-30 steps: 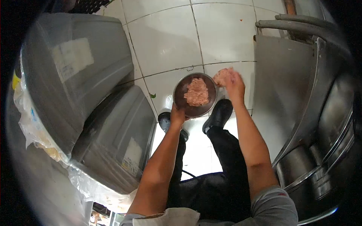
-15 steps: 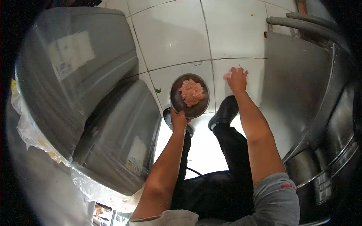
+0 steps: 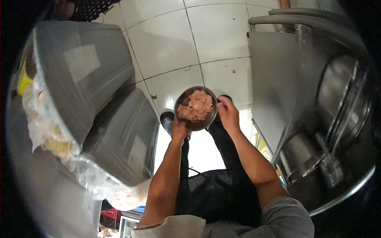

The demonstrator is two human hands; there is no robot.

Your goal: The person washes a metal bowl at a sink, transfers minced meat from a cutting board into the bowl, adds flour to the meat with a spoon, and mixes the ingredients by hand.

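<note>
A round metal bowl (image 3: pixel 185 95) hangs over my feet, with a lump of raw minced meat (image 3: pixel 201 104) spread across its middle and left side. My left hand (image 3: pixel 179 130) grips the near left rim of the bowl. Just beside the right rim is my right hand (image 3: pixel 229 115), its fingers pointing up and slightly apart, a little blurred. I cannot tell whether its fingertips touch the bowl. Small meat scraps (image 3: pixel 233 71) lie on the white tiled floor (image 3: pixel 166 51) ahead.
Large grey bins (image 3: pixel 103 59) lined with clear plastic bags (image 3: pixel 43 119) stand on the left. To the right are a metal panel (image 3: pixel 274 75) and shelved metal pots (image 3: pixel 297 154). A green leaf scrap (image 3: pixel 154 96) lies on the floor. Black shoes (image 3: pixel 167 121) are below the bowl.
My right hand has come from the floor back to the bowl's right side. The clump of meat it was touching is off the floor, and the bowl's meat looks bigger. The view has shifted.
</note>
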